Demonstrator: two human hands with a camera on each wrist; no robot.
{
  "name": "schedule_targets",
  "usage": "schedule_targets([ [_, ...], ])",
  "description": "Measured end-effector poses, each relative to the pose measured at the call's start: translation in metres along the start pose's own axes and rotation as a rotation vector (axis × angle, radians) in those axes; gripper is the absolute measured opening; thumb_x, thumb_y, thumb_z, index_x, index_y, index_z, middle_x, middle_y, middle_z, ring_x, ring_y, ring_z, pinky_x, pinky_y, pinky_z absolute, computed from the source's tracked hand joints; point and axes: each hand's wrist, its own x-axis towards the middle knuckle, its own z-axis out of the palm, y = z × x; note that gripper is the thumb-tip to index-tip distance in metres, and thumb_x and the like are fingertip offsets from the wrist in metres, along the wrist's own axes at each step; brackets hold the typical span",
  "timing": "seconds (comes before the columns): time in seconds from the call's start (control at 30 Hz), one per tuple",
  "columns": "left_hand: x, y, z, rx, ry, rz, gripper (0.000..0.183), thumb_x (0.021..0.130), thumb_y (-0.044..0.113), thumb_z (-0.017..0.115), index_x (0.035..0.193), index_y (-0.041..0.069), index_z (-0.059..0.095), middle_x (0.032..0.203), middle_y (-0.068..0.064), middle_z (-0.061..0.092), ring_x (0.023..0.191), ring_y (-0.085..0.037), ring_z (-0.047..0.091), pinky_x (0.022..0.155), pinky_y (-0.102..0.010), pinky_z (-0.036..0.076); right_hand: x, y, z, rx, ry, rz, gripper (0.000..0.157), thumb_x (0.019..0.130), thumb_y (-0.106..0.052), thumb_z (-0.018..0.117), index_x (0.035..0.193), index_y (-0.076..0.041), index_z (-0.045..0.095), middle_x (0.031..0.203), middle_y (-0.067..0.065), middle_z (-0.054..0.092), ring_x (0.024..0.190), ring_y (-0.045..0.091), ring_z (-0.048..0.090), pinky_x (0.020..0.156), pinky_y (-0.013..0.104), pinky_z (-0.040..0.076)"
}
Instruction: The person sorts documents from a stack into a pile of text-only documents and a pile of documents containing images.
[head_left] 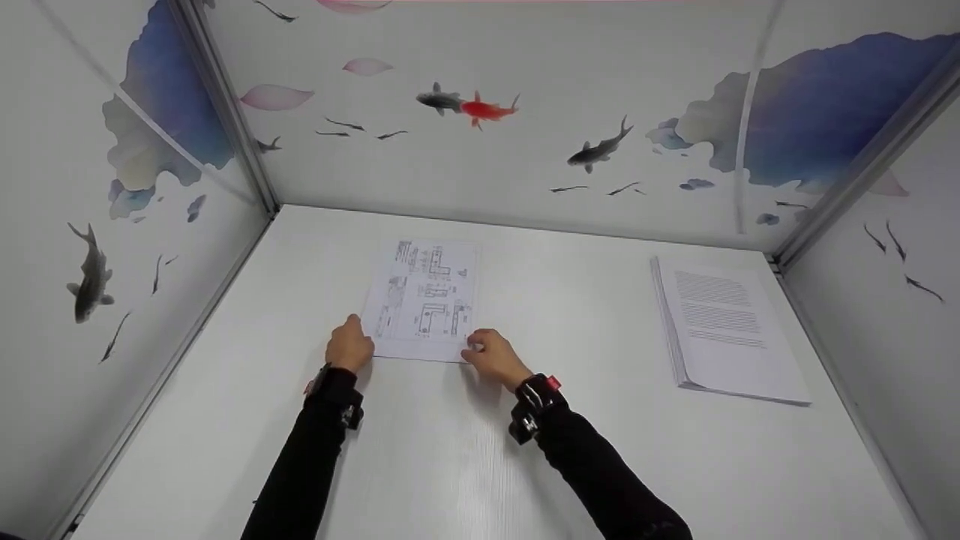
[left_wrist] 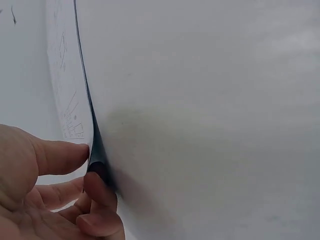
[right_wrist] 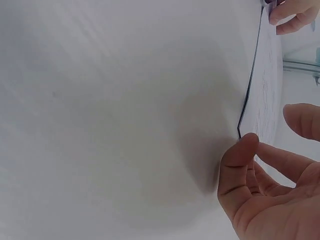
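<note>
A sheet of paper [head_left: 420, 349] printed with technical drawings lies on the white table. My left hand [head_left: 349, 344] pinches its near left corner between thumb [left_wrist: 67, 157] and fingers. In the left wrist view that corner is raised and bent, with a dark band under the edge of the sheet [left_wrist: 70, 75]. At the near right corner, my right hand [head_left: 495, 356] touches the sheet [right_wrist: 267, 85] with a bent fingertip [right_wrist: 246, 145]. Its thumb [right_wrist: 300, 120] stands apart from the paper.
A stack of printed pages [head_left: 720, 330] lies on the right side of the table [head_left: 585, 315]. Walls with painted fish [head_left: 480, 111] enclose the table at the back, left and right. Both forearms reach in from the near edge.
</note>
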Motion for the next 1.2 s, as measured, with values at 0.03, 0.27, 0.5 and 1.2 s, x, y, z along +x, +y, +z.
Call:
schedule_targets([
  [0.03,0.0,0.0,0.0,0.013,0.005,0.003,0.024,0.09,0.0,0.043,0.109,-0.011,0.053,0.101,-0.033,0.063,0.092,-0.044,0.064,0.076,-0.052,0.051,0.0,0.001,0.0,0.003,-0.009,0.006,0.034,0.089,-0.01,0.062,0.115,0.011,0.064,0.133,0.027,0.053,0.115,0.04,0.057,0.103,0.049,0.043],
  [0.27,-0.004,0.006,0.003,0.128,0.071,-0.027,0.028,0.091,0.004,0.052,0.116,-0.01,0.054,0.113,-0.034,0.054,0.11,-0.049,0.052,0.088,-0.058,0.046,-0.007,0.009,-0.014,0.016,-0.021,0.079,0.037,0.094,-0.017,0.06,0.125,0.004,0.062,0.136,0.021,0.054,0.116,0.035,0.058,0.098,0.045,0.048],
  [0.5,-0.004,0.014,0.01,0.025,0.166,0.031,0.041,0.092,0.008,0.058,0.13,-0.004,0.051,0.121,-0.032,0.053,0.114,-0.048,0.049,0.094,-0.06,0.038,-0.02,0.028,-0.045,-0.142,0.118,0.022,0.025,0.092,-0.014,0.063,0.111,0.0,0.071,0.111,0.015,0.071,0.101,0.031,0.067,0.088,0.045,0.052],
  [1.2,-0.018,0.062,0.043,-0.195,0.027,0.217,0.044,0.095,0.022,0.062,0.134,0.003,0.053,0.118,-0.02,0.061,0.107,-0.032,0.059,0.09,-0.045,0.047,-0.05,0.118,-0.159,-0.363,0.617,0.13,0.024,0.09,-0.006,0.059,0.11,0.002,0.07,0.11,0.023,0.07,0.1,0.041,0.065,0.079,0.054,0.051],
])
